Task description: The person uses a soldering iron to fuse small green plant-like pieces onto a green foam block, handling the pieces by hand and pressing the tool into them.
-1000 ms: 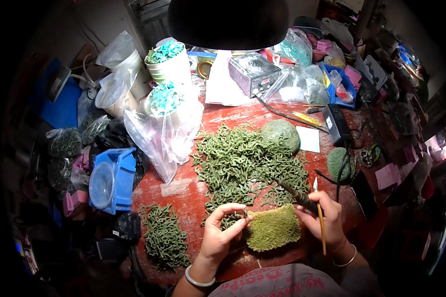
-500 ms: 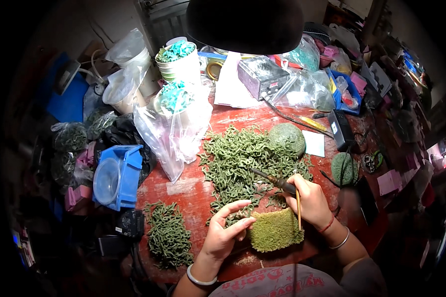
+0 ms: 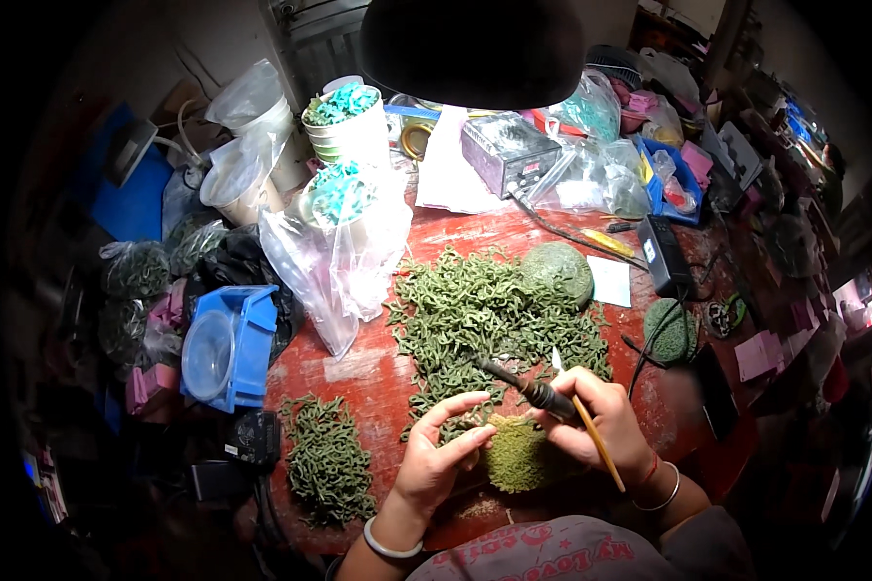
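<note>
My left hand (image 3: 441,450) is curled at the left edge of a yellow-green textured pad (image 3: 513,455), thumb and forefinger near each other; anything between them is too small to make out. My right hand (image 3: 596,431) grips a dark pen-like hot tool (image 3: 515,380) with a cord, tip pointing up-left, together with a slender wooden-handled tool (image 3: 599,441) with a pale tip. The right hand hides part of the pad. Beyond both hands lies a large heap of curly green pieces (image 3: 455,320); a smaller heap (image 3: 325,455) sits to the left.
The red table (image 3: 543,223) holds a blue bin (image 3: 252,344), tubs of teal pieces (image 3: 344,126) with plastic bags, a control box (image 3: 504,150), a black adapter (image 3: 661,252), cables and green rounded blocks (image 3: 557,271). A dark lamp (image 3: 470,48) hangs overhead. Assorted clutter lines both sides.
In the last half second my right hand moved down over the pad, with both tools, and the wooden one tilted. My left hand stayed in much the same place.
</note>
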Available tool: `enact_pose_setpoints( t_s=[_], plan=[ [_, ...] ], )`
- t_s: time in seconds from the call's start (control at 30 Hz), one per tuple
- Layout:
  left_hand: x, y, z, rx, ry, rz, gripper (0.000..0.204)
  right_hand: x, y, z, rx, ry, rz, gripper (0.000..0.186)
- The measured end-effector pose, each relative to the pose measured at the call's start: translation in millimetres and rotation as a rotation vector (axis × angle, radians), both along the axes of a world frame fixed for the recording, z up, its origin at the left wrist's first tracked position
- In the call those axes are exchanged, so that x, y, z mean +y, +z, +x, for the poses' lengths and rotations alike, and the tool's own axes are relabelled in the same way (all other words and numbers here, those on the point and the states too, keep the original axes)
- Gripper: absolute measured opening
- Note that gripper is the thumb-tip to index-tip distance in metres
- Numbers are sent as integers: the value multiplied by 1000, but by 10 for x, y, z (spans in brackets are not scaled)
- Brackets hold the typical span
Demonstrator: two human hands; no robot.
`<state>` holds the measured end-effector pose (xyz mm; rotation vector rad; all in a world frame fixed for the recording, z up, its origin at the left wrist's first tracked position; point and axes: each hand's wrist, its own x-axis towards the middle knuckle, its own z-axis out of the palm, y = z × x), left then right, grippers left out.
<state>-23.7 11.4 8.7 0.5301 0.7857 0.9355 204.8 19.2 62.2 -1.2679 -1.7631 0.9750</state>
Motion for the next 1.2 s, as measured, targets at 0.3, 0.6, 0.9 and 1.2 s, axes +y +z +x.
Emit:
enact_pose_setpoints(
  t_s=[0.3,0.6,0.9,1.2],
  plan=[
    [-11,-17,11,4,-4,-11,40,-11,-12,-130,30,74,-61,24],
    [-19,-129,-22,216,-80,250,35,69,5,-180,26,167,-75,25],
    [-33,-72,-2,279,-95,241,30,51,18,-142,11,147,35,27],
    [-43,-84,-55,-29,-111,53,21,29,58,-142,-13,93,7,29]
  ],
)
